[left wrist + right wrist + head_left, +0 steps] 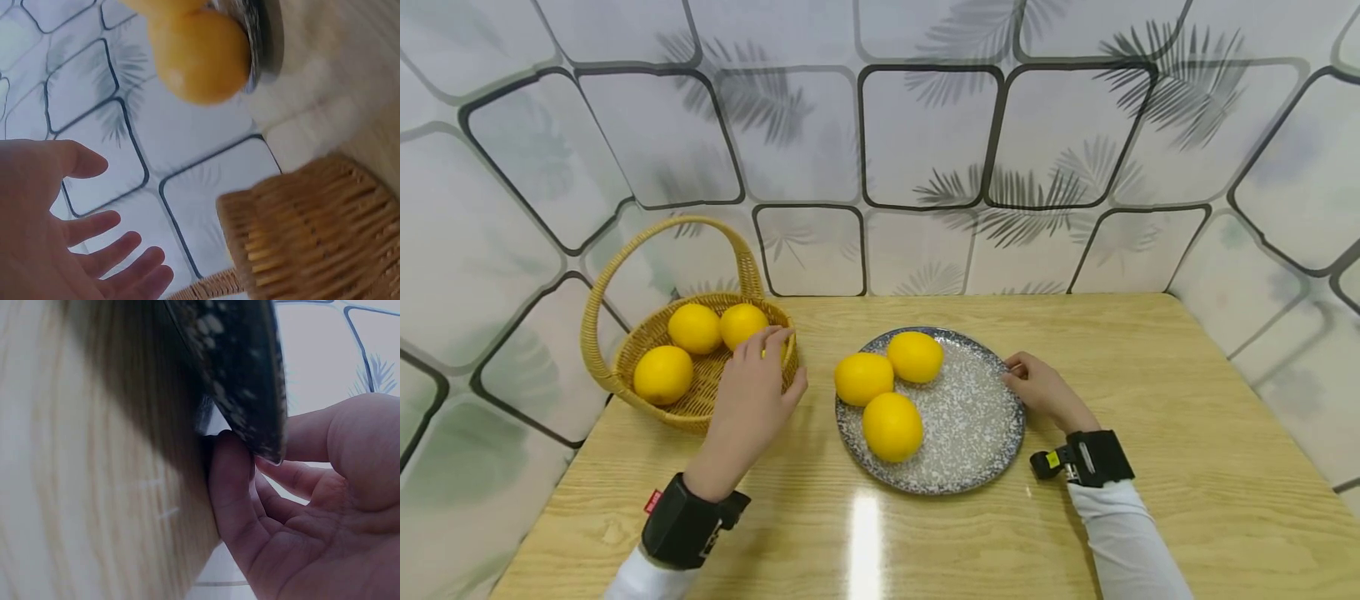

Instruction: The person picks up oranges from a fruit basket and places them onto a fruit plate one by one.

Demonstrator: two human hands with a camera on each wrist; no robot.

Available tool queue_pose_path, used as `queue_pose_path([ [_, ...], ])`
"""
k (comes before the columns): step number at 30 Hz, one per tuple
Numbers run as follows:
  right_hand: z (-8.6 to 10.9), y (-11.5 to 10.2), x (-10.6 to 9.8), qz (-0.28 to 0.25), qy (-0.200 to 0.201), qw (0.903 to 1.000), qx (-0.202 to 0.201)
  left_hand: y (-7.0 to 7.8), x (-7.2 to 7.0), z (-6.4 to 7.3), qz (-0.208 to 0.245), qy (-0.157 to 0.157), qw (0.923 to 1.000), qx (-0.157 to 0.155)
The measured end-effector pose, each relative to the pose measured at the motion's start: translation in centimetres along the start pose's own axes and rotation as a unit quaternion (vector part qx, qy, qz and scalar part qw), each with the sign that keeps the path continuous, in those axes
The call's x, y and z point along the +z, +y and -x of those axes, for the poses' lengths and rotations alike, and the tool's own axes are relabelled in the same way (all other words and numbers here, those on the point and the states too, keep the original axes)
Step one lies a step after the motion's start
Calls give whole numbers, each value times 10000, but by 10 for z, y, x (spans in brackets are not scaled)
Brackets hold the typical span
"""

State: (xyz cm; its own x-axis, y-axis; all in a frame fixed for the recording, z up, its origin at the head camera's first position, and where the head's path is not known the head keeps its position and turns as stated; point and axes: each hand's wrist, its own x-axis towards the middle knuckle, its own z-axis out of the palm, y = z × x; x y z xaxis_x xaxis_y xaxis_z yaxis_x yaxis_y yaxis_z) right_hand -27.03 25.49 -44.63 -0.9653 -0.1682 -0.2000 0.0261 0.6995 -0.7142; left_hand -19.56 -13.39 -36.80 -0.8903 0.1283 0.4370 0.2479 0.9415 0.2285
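Observation:
My left hand (751,392) is over the right side of a wicker basket (625,367), fingers spread and loosely bent. In the left wrist view that hand (81,231) holds nothing and is apart from the basket's woven wall (312,225). Several yellow lemons (663,375) lie in the basket, one mostly hidden behind my fingers. On a speckled grey plate (973,408) with a dark rim, three lemons (892,427) sit grouped at the left. My right hand (1047,388) pinches the plate's right rim; in the right wrist view, a finger (234,487) lies under the rim.
Both the basket and the plate stand on a light wooden table (925,550). The basket's tall arched handle (597,308) rises above it. A patterned wall covering (925,142) closes off the back and sides.

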Motion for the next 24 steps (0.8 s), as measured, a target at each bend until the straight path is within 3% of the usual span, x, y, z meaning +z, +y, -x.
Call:
queue_pose_path([
  [9, 0, -1, -1, -7, 38, 10000, 51, -27, -6, -14, -263, -66, 9996, -107],
  [16, 0, 0, 0, -2, 33, 10000, -10, -45, -2, -23, -224, -798, 9957, -420],
  [24, 1, -2, 1, -2, 39, 10000, -9, -56, 5, -24, -219, -1524, 9867, -512],
])
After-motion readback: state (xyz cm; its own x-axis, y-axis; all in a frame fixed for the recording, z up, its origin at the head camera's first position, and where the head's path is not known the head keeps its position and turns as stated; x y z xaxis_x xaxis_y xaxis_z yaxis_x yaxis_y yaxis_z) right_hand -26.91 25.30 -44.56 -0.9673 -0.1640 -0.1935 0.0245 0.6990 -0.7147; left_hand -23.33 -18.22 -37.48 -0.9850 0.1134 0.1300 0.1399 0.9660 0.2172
